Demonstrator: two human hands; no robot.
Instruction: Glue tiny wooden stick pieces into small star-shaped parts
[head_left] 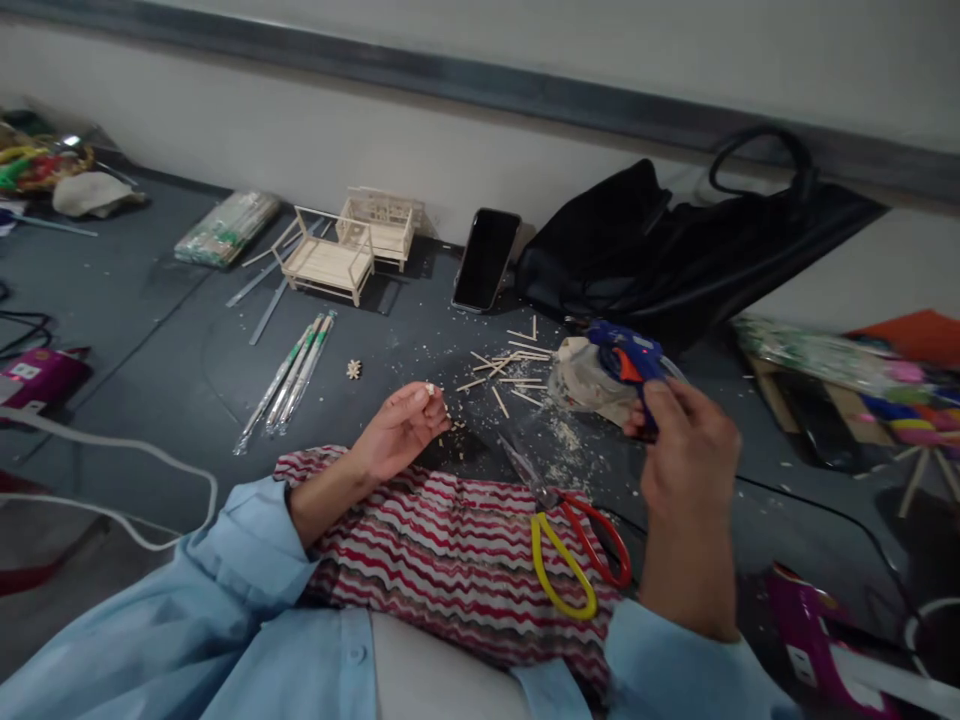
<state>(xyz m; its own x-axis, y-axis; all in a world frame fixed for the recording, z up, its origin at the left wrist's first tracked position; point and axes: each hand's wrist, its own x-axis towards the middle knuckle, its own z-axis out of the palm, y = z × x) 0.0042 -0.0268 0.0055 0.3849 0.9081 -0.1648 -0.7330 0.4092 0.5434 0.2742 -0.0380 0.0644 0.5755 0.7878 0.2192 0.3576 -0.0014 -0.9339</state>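
Between thumb and fingertips, my left hand (405, 428) pinches a small pale wooden piece (430, 389), too small to make out fully. My right hand (686, 430) is closed round the grip of a blue glue gun (626, 352) with an orange trigger. The gun's front end is over a crumpled beige cloth or bag (581, 380). Cut wooden sticks (510, 368) and crumbs lie between the hands. A small flower-shaped wooden piece (354, 369) rests left of my left hand. Scissors (555, 500) with one red and one yellow handle lie partly on a striped cloth (420, 550).
Miniature wooden furniture (326, 262) stands near the wall beside a propped phone (486, 260). A black bag (660, 250) leans at the back right. Wrapped stick bundles (289, 380) lie at left. A dark cable (817, 505) runs along the right.
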